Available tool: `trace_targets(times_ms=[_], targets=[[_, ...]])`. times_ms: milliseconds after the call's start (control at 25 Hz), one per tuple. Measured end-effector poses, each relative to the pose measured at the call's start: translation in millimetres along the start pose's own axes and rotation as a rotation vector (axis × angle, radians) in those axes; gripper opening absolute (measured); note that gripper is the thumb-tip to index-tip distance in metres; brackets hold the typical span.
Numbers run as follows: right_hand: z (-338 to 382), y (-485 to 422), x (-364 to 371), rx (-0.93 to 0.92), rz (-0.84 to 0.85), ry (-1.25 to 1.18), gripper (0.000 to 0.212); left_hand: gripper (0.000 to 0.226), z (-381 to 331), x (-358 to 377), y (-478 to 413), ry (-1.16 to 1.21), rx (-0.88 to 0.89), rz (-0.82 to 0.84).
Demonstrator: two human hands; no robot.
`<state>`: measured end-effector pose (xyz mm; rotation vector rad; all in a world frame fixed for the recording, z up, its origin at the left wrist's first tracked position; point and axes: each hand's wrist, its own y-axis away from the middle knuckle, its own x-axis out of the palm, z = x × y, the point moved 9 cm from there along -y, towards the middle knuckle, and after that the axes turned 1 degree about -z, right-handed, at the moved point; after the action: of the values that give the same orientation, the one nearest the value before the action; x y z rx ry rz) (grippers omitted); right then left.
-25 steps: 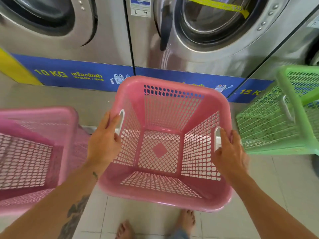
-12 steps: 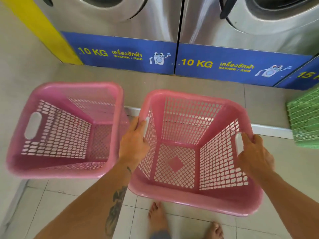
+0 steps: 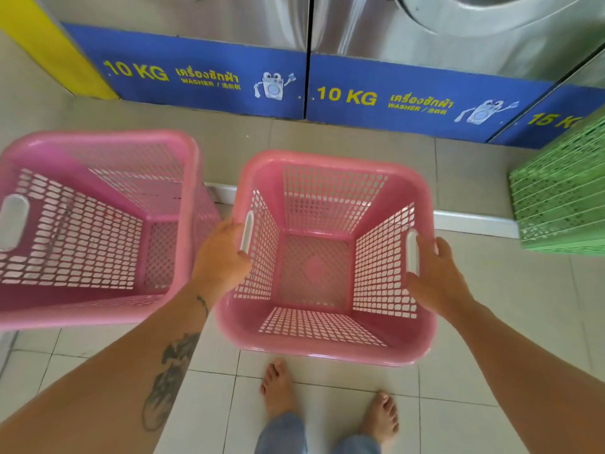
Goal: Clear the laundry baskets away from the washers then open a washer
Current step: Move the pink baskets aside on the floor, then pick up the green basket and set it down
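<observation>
The pink basket [image 3: 327, 329] sits upright between the two hands, its open mouth facing up toward the camera; it is nearly square, so no long axis shows, and its slotted handles are on the left and right walls. The left hand [image 3: 221, 257] grips the left rim, its fingers [image 3: 244, 255] curled closed through the handle slot. The right hand [image 3: 437, 273] holds the right rim the same way, its fingers [image 3: 425, 253] wrapped over the handle. Whether the basket rests on the floor [image 3: 491, 322] or is lifted cannot be told. Just outside the left fingers stands a second pink basket [image 3: 98, 309], tilted, mouth up. Well beyond the right fingers is a green basket [image 3: 563, 204]. Ahead of both hands stand the washers [image 3: 458, 37] with blue "10 KG" panels. Bare feet [image 3: 278, 388] are below the held basket.
</observation>
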<state>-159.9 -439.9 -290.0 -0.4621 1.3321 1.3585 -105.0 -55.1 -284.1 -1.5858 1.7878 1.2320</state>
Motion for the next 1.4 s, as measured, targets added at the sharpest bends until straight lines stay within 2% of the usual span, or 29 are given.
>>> trace_targets(times_ms=[120, 200, 320, 440, 600, 880, 1000, 1240, 1400], targets=[[15, 11, -33, -0.049, -0.022, -0.130, 0.065, 0.051, -35, -26, 6, 0.126, -0.051, -0.006], [23, 25, -65, -0.085, -0.059, -0.206, 0.056, 0.046, -77, -35, 19, 0.201, 0.025, 0.023], [19, 44, -110, -0.121, -0.067, -0.298, 0.057, 0.039, -150, -31, 41, 0.309, 0.129, 0.108], [-8, 51, -162, -0.169, -0.135, -0.320, 0.059, 0.036, -231, -18, 59, 0.305, 0.236, 0.148], [-78, 49, -246, -0.303, -0.311, -0.375, 0.054, 0.038, -362, 4, 74, 0.384, 0.325, 0.045], [-261, 43, -366, -0.328, -0.430, -0.365, 0.053, 0.031, -566, 103, 117, 0.437, 0.376, 0.014], [-338, 34, -409, -0.257, -0.462, -0.335, 0.056, 0.033, -630, 143, 127, 0.457, 0.392, -0.013], [-455, -6, -456, -0.099, -0.542, -0.311, 0.061, 0.038, -724, 222, 100, 0.361, 0.451, 0.043], [-510, -61, -466, 0.038, -0.494, -0.262, 0.068, 0.059, -762, 258, 50, 0.177, 0.465, -0.028]])
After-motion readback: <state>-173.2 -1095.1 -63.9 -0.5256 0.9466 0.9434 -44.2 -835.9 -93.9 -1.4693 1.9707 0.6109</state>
